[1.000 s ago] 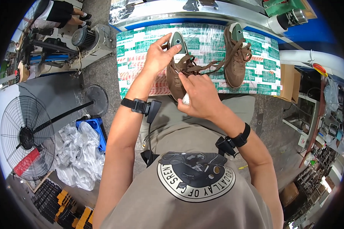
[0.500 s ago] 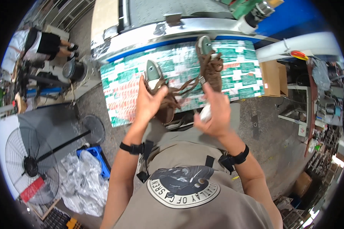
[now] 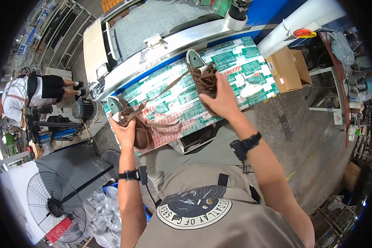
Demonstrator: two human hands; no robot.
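Observation:
Two brown lace-up shoes with grey-green insoles rest on a bench top (image 3: 165, 108) covered in green, white and red printed tape. My left hand (image 3: 125, 134) is closed around the left shoe (image 3: 141, 138), thumb over its laces. Long brown laces (image 3: 168, 87) trail from this shoe toward the right one. On the right shoe (image 3: 201, 80), whose laces run up its front, my right hand (image 3: 223, 100) closes with its thumb on one side and fingers on the other. Beside that hand lies a crumpled white wad (image 3: 251, 89), cloth or paper.
A machine with a metal edge (image 3: 153, 58) borders the bench's far side. At right are a cardboard box (image 3: 286, 70) and a thick white tube (image 3: 299, 27). On the left stand a floor fan (image 3: 56, 206) and clear plastic bags (image 3: 101, 217). A person (image 3: 41, 89) works farther off.
The left shoe has shifted left with my left hand, away from the other. My right hand has let go of the white wad, now on the bench, and taken hold of the right shoe.

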